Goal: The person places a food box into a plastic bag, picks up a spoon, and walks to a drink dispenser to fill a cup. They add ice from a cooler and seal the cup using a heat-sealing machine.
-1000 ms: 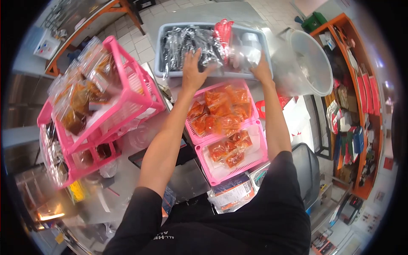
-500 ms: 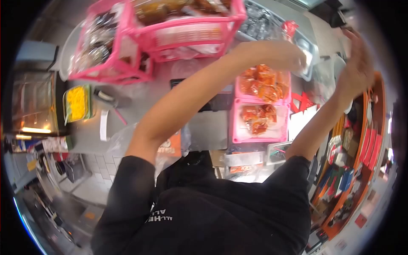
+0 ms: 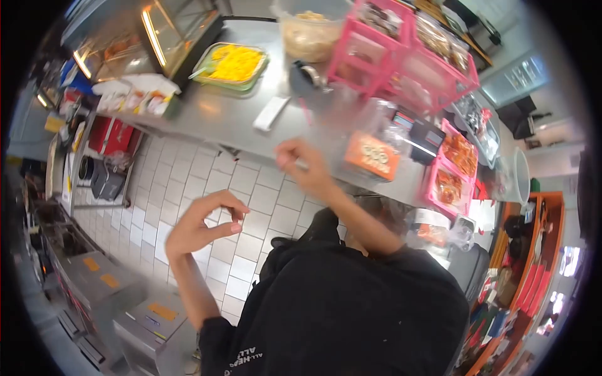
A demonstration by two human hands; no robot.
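My left hand (image 3: 204,222) is above the tiled floor, with thumb and curved fingers apart and nothing between them. Near the front edge of the steel table, my right hand (image 3: 304,166) is curled closed; a small pale spot shows at its fingers, too blurred to name. An orange box (image 3: 371,156) stands on the table to its right. Beyond the hand lies a white strip (image 3: 271,113). A glass dish of yellow food (image 3: 235,63) sits farther back on the table.
Pink baskets (image 3: 417,78) with bagged goods stand at the back right. Two pink trays (image 3: 449,188) hold orange-red packets. A large tub (image 3: 313,31) is at the top, and a white carton (image 3: 135,94) lies left. Steel cabinets (image 3: 94,282) stand at lower left. Tiled floor (image 3: 251,194) lies below.
The view has swung left, away from the blue-grey tray and pink trays. Both hands have left that tray and drawn in nearer my body; my right hand has curled up.
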